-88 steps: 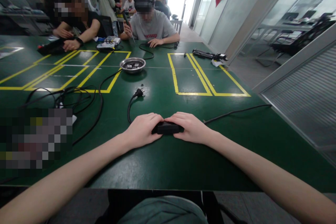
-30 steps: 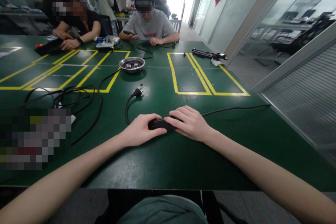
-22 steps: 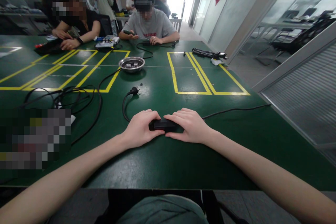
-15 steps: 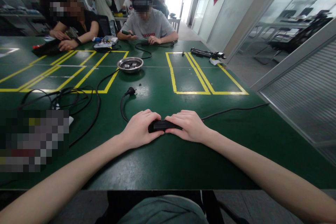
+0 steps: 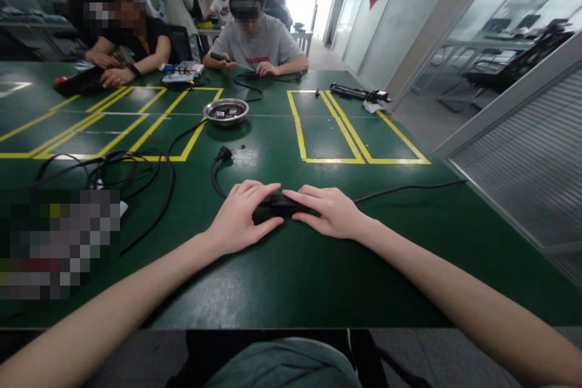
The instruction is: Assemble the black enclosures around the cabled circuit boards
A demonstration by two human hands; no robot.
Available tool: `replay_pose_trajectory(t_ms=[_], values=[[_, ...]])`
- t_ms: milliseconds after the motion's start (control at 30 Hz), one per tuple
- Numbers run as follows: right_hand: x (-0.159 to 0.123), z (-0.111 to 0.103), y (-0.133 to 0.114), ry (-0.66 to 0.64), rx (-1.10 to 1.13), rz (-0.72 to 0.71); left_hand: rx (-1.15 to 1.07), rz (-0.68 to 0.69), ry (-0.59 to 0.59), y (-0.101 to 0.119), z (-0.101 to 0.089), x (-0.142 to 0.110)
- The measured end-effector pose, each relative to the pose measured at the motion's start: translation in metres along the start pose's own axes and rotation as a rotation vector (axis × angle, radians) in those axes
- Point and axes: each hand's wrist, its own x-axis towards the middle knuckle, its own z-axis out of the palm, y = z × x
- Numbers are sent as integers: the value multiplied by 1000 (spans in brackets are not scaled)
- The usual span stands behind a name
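Note:
A black power adapter (image 5: 280, 205) lies on the green table in front of me. My right hand (image 5: 331, 212) holds its right part, fingers along the far side and thumb along the near side. Around the left end curves my left hand (image 5: 236, 218), thumb and fingers spread apart. A black cord passes behind that hand to a plug (image 5: 224, 154) lying beyond it. From under my right hand a second cord (image 5: 404, 187) runs off to the right.
A steel bowl (image 5: 226, 121) with small metal parts stands farther back. Coiled black cables (image 5: 131, 170) and a blurred-out object (image 5: 59, 242) are on the left. Yellow tape marks the green table (image 5: 291, 291). Across it sit two people; a black folded stand (image 5: 359, 94) lies far right.
My left hand has opened and loosened from the adapter's left end. The adapter and right hand shifted slightly away from me. The plug moved slightly left.

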Motion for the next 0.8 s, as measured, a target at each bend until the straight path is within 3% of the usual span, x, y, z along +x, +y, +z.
replay_pose_trajectory(t_ms=[200, 300, 400, 533, 700, 800], values=[[-11, -25, 66, 522, 171, 474, 61, 29, 160, -5, -7, -1], [-25, -38, 107, 757, 199, 664, 11, 17, 107, -7, -6, -3], [-41, -46, 136, 857, 263, 822, -59, 3, 35, -7, -2, -4], [-55, -49, 149, 818, 78, 947, -105, -7, 1, -8, 1, -3], [-71, -51, 154, 469, -223, 1132, -132, -15, -18, -9, 1, -2], [-87, -55, 166, 349, -336, 1174, -140, -6, -25, -9, 0, -3]])
